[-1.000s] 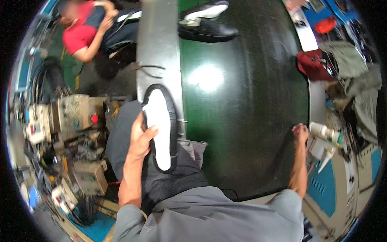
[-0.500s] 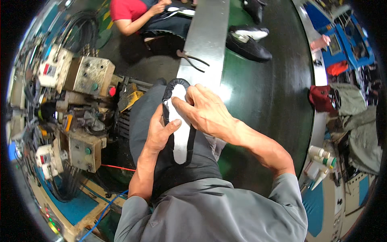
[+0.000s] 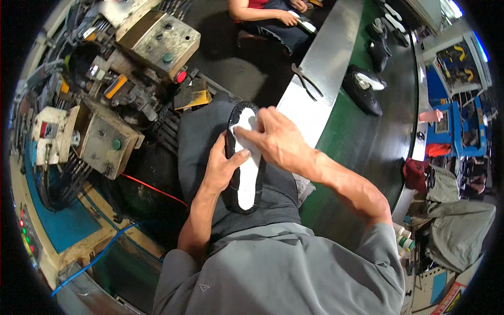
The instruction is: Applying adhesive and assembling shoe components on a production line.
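Note:
A black shoe upper lies sole side up over my lap, its gathered black edge folded around a long white insole. My left hand wraps its left side, with the thumb lying on the white surface. Across the upper part of the shoe reaches my right hand. One of its digits presses on the insole near the left edge, while the other fingers are bent at the right rim. Whether a small item sits under those bent fingers is hidden.
Pincers lie on the metal ledge ahead. Beside it, a dark green belt carries several black shoes. At left stands a machine with control boxes. Another person's hand holds a shoe at the top.
The view has swung, so the ledge, pincers and belt shoes appear farther right and more of the belt shows. Both hands stay on the shoe upper in nearly the same hold.

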A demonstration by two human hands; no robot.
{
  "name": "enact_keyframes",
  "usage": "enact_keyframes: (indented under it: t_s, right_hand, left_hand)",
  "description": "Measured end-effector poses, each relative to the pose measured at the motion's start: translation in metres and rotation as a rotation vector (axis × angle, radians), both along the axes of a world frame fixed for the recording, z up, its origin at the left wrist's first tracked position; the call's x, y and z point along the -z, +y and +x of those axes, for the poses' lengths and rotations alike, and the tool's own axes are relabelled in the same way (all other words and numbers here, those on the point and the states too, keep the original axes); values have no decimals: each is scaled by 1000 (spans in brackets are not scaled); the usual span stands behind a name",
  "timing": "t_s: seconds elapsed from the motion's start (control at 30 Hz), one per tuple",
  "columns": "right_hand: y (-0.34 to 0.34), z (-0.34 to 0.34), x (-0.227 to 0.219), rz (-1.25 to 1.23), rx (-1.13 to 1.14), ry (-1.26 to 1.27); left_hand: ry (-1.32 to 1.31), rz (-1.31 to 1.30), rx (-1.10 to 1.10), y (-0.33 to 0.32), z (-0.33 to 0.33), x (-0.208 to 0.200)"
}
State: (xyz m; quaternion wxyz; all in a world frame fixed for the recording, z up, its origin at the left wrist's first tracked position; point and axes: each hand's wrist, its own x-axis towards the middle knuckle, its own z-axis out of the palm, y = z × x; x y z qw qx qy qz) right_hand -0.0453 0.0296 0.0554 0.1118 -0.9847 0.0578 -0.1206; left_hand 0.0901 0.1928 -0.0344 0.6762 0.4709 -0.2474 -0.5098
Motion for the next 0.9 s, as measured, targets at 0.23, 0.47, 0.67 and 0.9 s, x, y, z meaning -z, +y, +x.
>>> enact_keyframes:
  t_s: [0.23, 0.47, 0.67, 0.9]
  right_hand:
    - [-1, 20, 45, 894, 110, -78]
    - [14, 34, 58, 1303, 160, -46]
    - [9, 23, 68, 1181, 241, -115]
    - [3, 12, 62, 1266, 306, -61]
  left_hand:
    - [10, -5, -93, 30, 16, 12]
    - [645, -78, -43, 30, 49, 26]
    - [-4, 178, -160, 5, 26, 18]
    - [217, 129, -79, 10, 25, 23]
